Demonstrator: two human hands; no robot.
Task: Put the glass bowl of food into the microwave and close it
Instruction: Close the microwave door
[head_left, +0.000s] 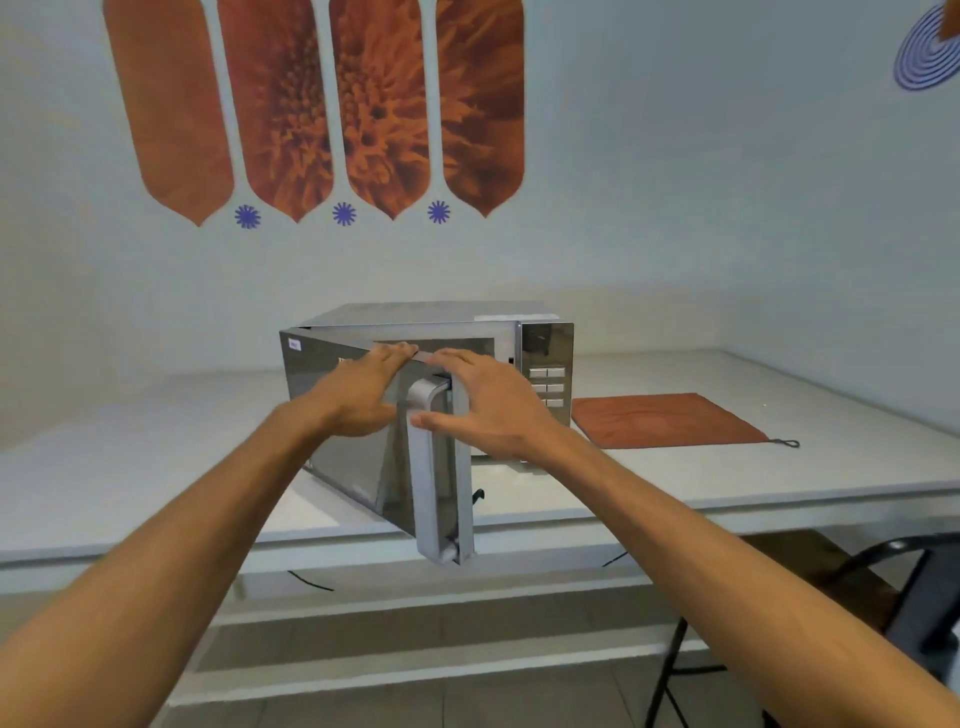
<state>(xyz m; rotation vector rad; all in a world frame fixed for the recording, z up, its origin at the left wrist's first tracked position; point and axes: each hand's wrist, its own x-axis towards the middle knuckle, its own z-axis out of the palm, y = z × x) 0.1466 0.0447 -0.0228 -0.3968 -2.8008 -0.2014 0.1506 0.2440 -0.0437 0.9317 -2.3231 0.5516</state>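
Note:
A silver microwave (545, 353) stands on the white table (727, 467). Its door (353, 457) is swung partway out toward me, hinged at the left, with a grey vertical handle (428, 493) on its free edge. My left hand (363, 395) rests flat on the outer face of the door, fingers over its top edge. My right hand (483, 405) sits just right of the handle with fingers spread and the thumb touching the handle's upper part. The glass bowl of food is not visible; the door and my hands hide the microwave's cavity.
An orange cloth (665, 421) lies flat on the table right of the microwave. A black folding chair (883, 597) stands below the table's front edge at the right. A black cable (311, 582) hangs under the table. The wall is close behind.

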